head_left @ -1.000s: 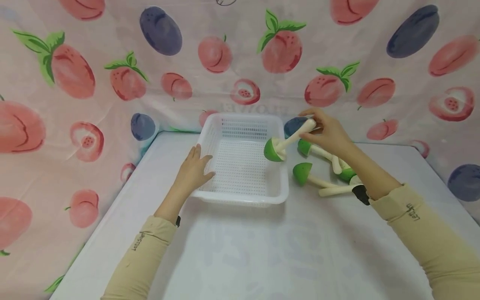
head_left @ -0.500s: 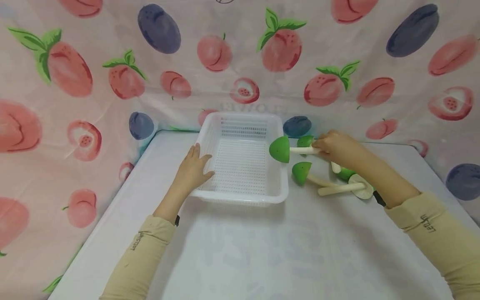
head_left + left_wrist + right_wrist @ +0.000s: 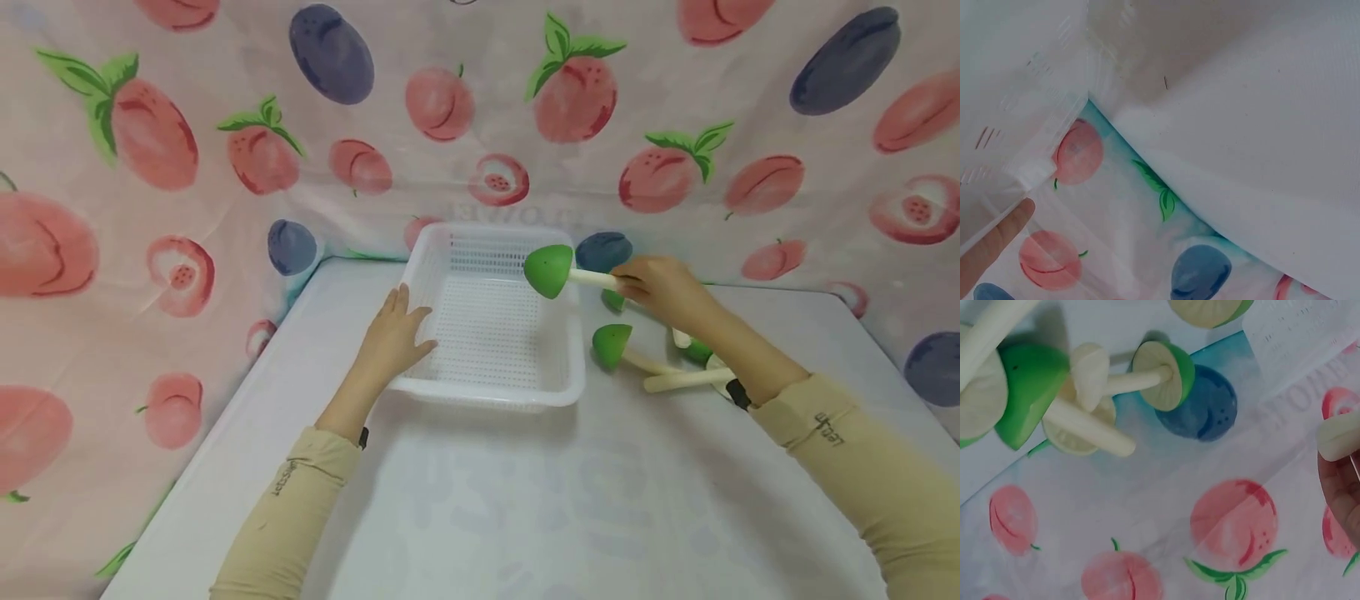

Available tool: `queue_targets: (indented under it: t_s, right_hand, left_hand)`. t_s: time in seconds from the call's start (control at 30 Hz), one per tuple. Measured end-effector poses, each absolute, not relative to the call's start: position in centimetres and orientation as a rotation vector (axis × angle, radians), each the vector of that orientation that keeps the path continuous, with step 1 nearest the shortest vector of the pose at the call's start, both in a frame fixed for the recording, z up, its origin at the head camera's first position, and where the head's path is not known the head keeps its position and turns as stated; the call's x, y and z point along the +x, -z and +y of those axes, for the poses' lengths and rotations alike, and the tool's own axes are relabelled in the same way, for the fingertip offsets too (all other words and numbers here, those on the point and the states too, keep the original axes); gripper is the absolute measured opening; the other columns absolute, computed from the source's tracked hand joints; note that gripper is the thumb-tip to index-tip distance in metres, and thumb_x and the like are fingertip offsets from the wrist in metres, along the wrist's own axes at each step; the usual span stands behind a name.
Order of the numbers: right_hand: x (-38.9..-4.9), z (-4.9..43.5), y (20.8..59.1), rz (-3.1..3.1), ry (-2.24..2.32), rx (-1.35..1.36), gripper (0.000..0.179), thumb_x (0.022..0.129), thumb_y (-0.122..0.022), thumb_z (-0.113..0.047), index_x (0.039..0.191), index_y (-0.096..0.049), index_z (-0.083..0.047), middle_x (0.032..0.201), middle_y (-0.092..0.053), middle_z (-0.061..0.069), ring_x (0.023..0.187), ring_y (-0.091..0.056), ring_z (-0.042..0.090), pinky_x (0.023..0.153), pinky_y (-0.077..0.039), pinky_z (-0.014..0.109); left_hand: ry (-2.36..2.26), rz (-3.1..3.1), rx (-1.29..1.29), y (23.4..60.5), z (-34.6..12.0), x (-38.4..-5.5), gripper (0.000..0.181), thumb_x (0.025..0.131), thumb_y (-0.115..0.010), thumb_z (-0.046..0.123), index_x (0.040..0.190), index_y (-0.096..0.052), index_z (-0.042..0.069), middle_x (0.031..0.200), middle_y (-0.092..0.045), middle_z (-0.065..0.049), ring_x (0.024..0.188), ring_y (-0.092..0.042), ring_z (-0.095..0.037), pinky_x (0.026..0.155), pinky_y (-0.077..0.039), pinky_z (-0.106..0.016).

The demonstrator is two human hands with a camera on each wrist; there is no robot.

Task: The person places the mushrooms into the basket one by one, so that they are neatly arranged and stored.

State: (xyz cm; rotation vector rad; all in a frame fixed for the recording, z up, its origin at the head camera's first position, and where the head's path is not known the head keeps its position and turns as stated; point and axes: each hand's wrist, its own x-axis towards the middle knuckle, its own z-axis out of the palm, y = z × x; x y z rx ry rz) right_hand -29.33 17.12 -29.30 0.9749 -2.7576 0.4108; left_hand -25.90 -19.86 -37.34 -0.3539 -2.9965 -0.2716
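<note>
My right hand (image 3: 660, 287) pinches the pale stem of a green-capped toy mushroom (image 3: 548, 271). Its cap is over the back right of a white plastic basket (image 3: 573, 358). In the right wrist view the fingers (image 3: 1338, 487) touch the stem's end. My left hand (image 3: 386, 342) rests on the basket's left rim, fingers straight and spread, thumb pointing inward. In the left wrist view one finger (image 3: 1016, 219) lies along the rim. Nothing is visible inside the basket. Right of it lies another toy mushroom (image 3: 611, 346), among several partly hidden by my right arm.
The pile of green and cream mushrooms (image 3: 1032, 394) shows at the upper left of the right wrist view. A white table (image 3: 525, 500) carries everything. Behind it hangs a fruit-printed cloth (image 3: 442, 179).
The held mushroom first dropped toward the pile beside the basket, its cap turning level. Now it has risen and moved left over the basket. My left hand stays on the rim.
</note>
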Motion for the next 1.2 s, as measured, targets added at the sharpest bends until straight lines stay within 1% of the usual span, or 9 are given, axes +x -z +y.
queue_targets:
  t_s: [0.07, 0.27, 0.4, 0.57, 0.67, 0.9, 1.03, 1.2]
  right_hand:
    - [-29.7, 16.5, 29.5, -2.752, -0.441, 0.965, 0.023, 0.085, -0.064, 0.000, 0.107, -0.065, 0.010, 0.091, -0.068, 0.023, 0.079, -0.063, 0.032, 0.070, -0.054, 0.044]
    - [-30.7, 14.5, 29.9, -2.747, -0.464, 0.932, 0.024, 0.084, -0.066, -0.002, 0.107, -0.066, 0.008, 0.088, -0.067, 0.022, 0.076, -0.062, 0.030, 0.068, -0.053, 0.043]
    - [-31.5, 13.2, 30.1, -2.790, -0.477, 0.910, 0.026, 0.085, -0.065, -0.004, 0.109, -0.066, 0.006, 0.092, -0.068, 0.022, 0.079, -0.063, 0.031, 0.069, -0.053, 0.042]
    - [-32.7, 11.2, 29.9, -2.886, -0.532, 0.873, 0.027, 0.087, -0.063, -0.003, 0.113, -0.065, 0.005, 0.102, -0.067, 0.023, 0.089, -0.064, 0.033, 0.075, -0.054, 0.043]
    - [-33.5, 10.1, 29.5, -2.894, -0.513, 0.886, 0.027, 0.086, -0.064, -0.002, 0.112, -0.066, 0.005, 0.105, -0.067, 0.023, 0.093, -0.064, 0.034, 0.079, -0.054, 0.044]
    - [-35.6, 7.7, 27.9, -2.934, -0.483, 0.904, 0.030, 0.088, -0.061, -0.002, 0.118, -0.062, 0.006, 0.116, -0.064, 0.024, 0.107, -0.060, 0.036, 0.091, -0.051, 0.045]
    - [-36.7, 6.8, 27.7, -2.934, -0.504, 0.883, 0.030, 0.089, -0.061, -0.002, 0.118, -0.062, 0.005, 0.117, -0.063, 0.024, 0.109, -0.058, 0.036, 0.094, -0.049, 0.045]
    - [-37.9, 5.5, 28.0, -2.933, -0.555, 0.854, 0.029, 0.087, -0.063, -0.002, 0.115, -0.063, 0.005, 0.116, -0.063, 0.024, 0.108, -0.059, 0.036, 0.094, -0.049, 0.044]
  left_hand:
    - [0.268, -2.993, -0.353, 37.3, -19.9, -25.9, 0.056, 0.085, -0.068, 0.034, 0.131, -0.054, 0.004, 0.148, -0.024, -0.034, 0.139, -0.024, -0.048, 0.109, -0.032, -0.055]
    - [0.272, -3.000, -0.351, 37.3, -19.9, -26.0, 0.056, 0.086, -0.068, 0.034, 0.131, -0.054, 0.004, 0.148, -0.024, -0.034, 0.139, -0.023, -0.047, 0.110, -0.031, -0.055]
    - [0.277, -2.999, -0.344, 37.3, -19.9, -25.9, 0.056, 0.086, -0.068, 0.034, 0.131, -0.054, 0.004, 0.148, -0.024, -0.034, 0.139, -0.023, -0.047, 0.110, -0.031, -0.055]
    - [0.279, -3.002, -0.335, 37.2, -19.9, -25.8, 0.056, 0.085, -0.068, 0.033, 0.131, -0.054, 0.004, 0.148, -0.024, -0.034, 0.139, -0.024, -0.047, 0.110, -0.031, -0.054]
    - [0.277, -3.005, -0.328, 37.2, -19.9, -25.8, 0.056, 0.086, -0.068, 0.033, 0.132, -0.053, 0.004, 0.148, -0.024, -0.034, 0.139, -0.024, -0.047, 0.110, -0.031, -0.054]
    - [0.264, -2.992, -0.328, 37.2, -19.6, -25.9, 0.056, 0.085, -0.068, 0.033, 0.132, -0.053, 0.004, 0.148, -0.026, -0.034, 0.139, -0.025, -0.046, 0.110, -0.032, -0.054]
    - [0.255, -2.991, -0.337, 37.2, -19.7, -25.9, 0.057, 0.085, -0.068, 0.033, 0.132, -0.053, 0.004, 0.147, -0.026, -0.034, 0.138, -0.025, -0.047, 0.109, -0.032, -0.054]
    - [0.261, -2.990, -0.331, 37.2, -19.7, -25.8, 0.056, 0.085, -0.068, 0.033, 0.131, -0.054, 0.004, 0.147, -0.026, -0.034, 0.138, -0.026, -0.047, 0.109, -0.033, -0.054]
